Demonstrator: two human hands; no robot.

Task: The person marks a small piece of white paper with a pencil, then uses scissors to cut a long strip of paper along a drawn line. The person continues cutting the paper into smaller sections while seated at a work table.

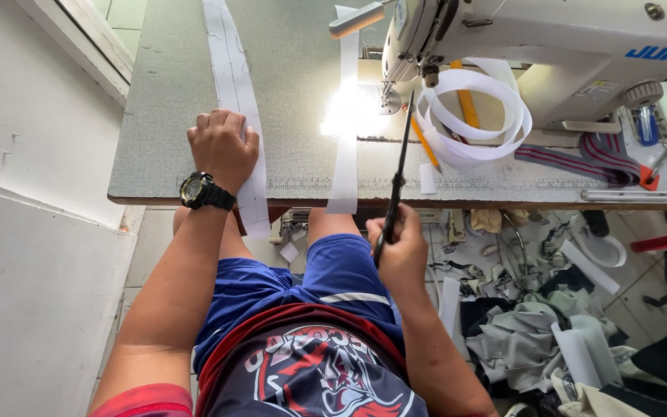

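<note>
My left hand (221, 147), with a black wristwatch (201, 191) on the wrist, rests as a fist on a long white fabric strip (235, 85) that runs up the grey table (164, 116). My right hand (399, 247) holds black scissors (397, 174) below the table's front edge, blades pointing up toward the sewing machine's needle area. A second white strip (345, 147) lies under the machine's bright lamp and hangs over the front edge. The white sewing machine (550, 38) stands at the upper right, with a loop of white tape (476, 116) beside it.
A striped band (580, 158) and a yellow ruler (466, 104) lie by the machine's base. Fabric scraps and a heap of grey and dark cloth (550, 324) cover the floor at right. A white wall (32, 232) stands close on the left.
</note>
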